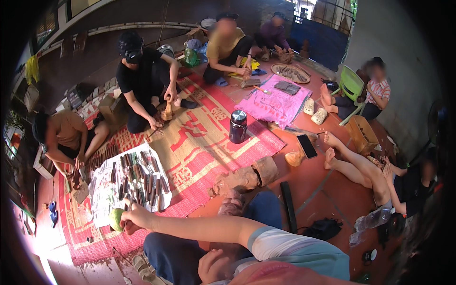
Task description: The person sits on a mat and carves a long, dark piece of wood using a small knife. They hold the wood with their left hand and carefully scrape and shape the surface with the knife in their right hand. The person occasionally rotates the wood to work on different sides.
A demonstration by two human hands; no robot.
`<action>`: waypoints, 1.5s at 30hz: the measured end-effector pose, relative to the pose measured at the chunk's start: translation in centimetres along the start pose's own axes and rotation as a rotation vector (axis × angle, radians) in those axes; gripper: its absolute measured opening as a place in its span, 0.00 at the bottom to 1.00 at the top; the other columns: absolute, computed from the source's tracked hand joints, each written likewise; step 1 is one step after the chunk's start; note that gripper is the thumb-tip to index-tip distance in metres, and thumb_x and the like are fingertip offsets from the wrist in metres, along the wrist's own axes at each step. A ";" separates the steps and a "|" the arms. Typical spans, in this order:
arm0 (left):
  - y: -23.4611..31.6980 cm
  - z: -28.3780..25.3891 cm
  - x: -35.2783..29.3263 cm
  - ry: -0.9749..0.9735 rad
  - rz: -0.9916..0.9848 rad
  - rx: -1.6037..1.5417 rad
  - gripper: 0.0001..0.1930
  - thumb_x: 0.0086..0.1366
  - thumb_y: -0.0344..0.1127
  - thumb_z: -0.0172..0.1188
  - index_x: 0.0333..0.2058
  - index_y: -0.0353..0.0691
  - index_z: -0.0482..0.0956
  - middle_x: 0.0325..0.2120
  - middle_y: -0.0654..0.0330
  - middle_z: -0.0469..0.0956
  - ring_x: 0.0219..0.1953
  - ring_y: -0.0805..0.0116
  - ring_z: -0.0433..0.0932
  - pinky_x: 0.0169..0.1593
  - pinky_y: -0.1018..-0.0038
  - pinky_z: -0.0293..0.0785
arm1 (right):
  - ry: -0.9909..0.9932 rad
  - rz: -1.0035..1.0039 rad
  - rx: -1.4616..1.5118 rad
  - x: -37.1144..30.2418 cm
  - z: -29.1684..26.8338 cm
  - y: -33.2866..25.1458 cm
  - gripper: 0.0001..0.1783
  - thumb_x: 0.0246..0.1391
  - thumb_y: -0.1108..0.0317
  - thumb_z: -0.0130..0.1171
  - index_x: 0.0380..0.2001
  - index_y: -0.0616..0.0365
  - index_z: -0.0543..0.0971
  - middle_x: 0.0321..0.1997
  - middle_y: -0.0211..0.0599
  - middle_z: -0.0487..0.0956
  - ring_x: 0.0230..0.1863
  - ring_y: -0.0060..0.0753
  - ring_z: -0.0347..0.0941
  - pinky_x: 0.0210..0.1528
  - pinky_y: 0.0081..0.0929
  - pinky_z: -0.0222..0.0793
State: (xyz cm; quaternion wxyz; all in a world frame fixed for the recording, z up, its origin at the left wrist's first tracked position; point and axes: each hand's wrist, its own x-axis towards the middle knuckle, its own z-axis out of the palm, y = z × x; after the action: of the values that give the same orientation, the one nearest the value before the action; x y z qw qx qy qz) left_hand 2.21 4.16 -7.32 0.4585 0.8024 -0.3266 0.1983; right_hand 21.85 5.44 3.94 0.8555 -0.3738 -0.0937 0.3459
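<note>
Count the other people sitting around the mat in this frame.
6. One crouched at far left, one in black, one in yellow, one in purple behind, one on the green chair, one at right, legs stretched out. More may be hidden.

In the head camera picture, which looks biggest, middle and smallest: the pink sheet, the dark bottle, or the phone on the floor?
1. pink sheet, clearly the largest.
2. dark bottle.
3. phone, smallest, though it looks close to the bottle, so that order is unsure.
</note>
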 end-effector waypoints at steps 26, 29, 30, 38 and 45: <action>3.3 -0.5 3.1 0.087 -0.022 -0.023 0.08 0.55 0.37 0.59 0.32 0.42 0.82 0.42 0.53 0.77 0.46 0.56 0.75 0.50 0.66 0.72 | 0.265 -0.015 -0.021 -9.2 -16.1 -1.7 0.38 0.54 0.73 0.51 0.66 0.55 0.49 0.30 0.42 0.78 0.23 0.29 0.76 0.27 0.29 0.79; 4.4 -0.6 3.7 0.082 -0.055 -0.012 0.10 0.56 0.38 0.58 0.33 0.40 0.81 0.42 0.52 0.76 0.46 0.54 0.75 0.50 0.66 0.71 | 0.380 0.016 -0.005 -12.0 -19.4 -0.8 0.37 0.55 0.71 0.51 0.66 0.54 0.49 0.31 0.41 0.78 0.26 0.29 0.77 0.30 0.30 0.79; 4.8 -0.6 4.2 0.096 -0.073 0.010 0.08 0.53 0.35 0.59 0.32 0.41 0.80 0.40 0.53 0.77 0.43 0.55 0.76 0.48 0.66 0.72 | 0.416 0.019 -0.004 -12.9 -20.0 -0.4 0.37 0.56 0.71 0.51 0.66 0.53 0.49 0.31 0.40 0.78 0.28 0.29 0.77 0.32 0.30 0.79; 6.2 -1.1 5.4 0.090 -0.094 0.052 0.06 0.52 0.28 0.59 0.31 0.42 0.78 0.36 0.53 0.78 0.39 0.54 0.78 0.43 0.66 0.74 | 0.811 -0.259 -0.311 -17.4 -26.7 3.1 0.07 0.53 0.73 0.56 0.35 0.64 0.78 0.32 0.36 0.78 0.34 0.25 0.77 0.34 0.23 0.77; 5.8 -0.3 4.7 0.157 -0.102 0.054 0.06 0.50 0.27 0.62 0.29 0.42 0.79 0.36 0.53 0.79 0.39 0.55 0.79 0.43 0.66 0.74 | 0.914 -0.301 -1.200 -19.9 -30.1 3.5 0.09 0.41 0.68 0.66 0.29 0.56 0.80 0.29 0.37 0.81 0.33 0.33 0.78 0.38 0.28 0.70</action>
State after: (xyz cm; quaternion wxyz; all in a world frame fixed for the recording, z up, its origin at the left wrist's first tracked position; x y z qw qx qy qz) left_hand 1.48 0.71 -0.73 0.4706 0.8118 -0.2430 0.2459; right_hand 17.85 -23.31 -17.70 0.4978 -0.8629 0.0476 -0.0732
